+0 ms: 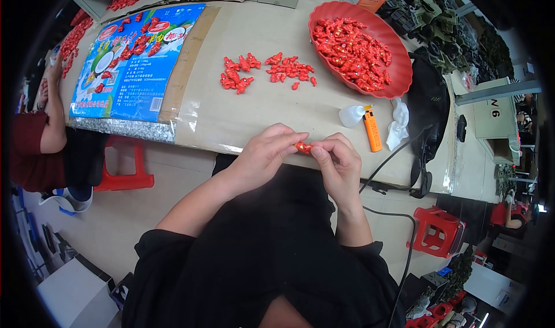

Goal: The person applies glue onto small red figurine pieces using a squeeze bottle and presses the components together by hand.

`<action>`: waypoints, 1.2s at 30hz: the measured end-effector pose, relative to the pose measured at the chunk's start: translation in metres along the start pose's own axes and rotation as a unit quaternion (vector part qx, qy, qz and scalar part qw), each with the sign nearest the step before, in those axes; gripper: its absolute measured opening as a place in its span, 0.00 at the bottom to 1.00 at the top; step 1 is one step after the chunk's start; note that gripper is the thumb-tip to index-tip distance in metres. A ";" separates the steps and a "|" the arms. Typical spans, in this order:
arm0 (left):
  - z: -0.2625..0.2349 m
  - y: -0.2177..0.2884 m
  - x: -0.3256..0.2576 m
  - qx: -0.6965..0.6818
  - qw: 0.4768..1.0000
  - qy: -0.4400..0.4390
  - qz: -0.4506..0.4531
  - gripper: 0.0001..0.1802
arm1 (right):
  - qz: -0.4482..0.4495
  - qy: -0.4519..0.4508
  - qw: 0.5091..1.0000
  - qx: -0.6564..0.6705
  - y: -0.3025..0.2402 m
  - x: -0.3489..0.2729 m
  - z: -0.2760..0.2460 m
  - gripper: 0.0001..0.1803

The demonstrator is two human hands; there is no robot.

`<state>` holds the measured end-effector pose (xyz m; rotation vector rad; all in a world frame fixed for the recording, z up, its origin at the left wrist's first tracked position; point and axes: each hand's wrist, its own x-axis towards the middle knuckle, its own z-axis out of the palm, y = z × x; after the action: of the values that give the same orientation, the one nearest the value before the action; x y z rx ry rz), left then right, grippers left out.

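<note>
Close to the table's front edge, my left hand [267, 155] and my right hand [340, 165] meet with bent fingers. Between their fingertips they pinch one small glossy red figurine [303, 148] with gold marks. Beyond my hands two loose groups of similar pieces lie on the table: larger assembled-looking red figures [237, 73] at left and smaller red pieces [289, 69] beside them. A round red bowl [400, 56] at the far right holds a heap of such pieces. Nearest my right hand are a white squeeze bottle [351, 117] with a yellowish tip and a flat orange stick-shaped item [372, 132].
Crumpled white tissue [398, 125] and a black bag [435, 105] lie at right, with a dark cable [414, 235] hanging down. A blue printed sheet [139, 76] bears more red figures. Another person's arm [54, 105] is at far left, near a red stool [124, 166].
</note>
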<state>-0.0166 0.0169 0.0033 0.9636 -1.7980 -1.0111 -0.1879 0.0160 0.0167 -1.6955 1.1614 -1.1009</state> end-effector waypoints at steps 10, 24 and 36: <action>0.001 -0.001 0.000 0.009 1.000 -0.003 0.010 0.15 | -0.007 -0.003 1.000 -0.022 0.000 0.000 0.002 0.04; 0.004 -0.004 0.000 -0.014 1.000 0.022 0.002 0.17 | -0.055 0.017 0.997 -0.058 0.002 0.003 0.014 0.03; 0.001 0.001 0.002 -0.177 0.970 0.041 -0.161 0.09 | 0.192 -0.018 0.959 0.208 0.004 0.006 0.005 0.09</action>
<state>-0.0187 0.0154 0.0041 1.0697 -1.3537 -1.4159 -0.1827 0.0103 0.0126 -1.1064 1.0871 -0.9789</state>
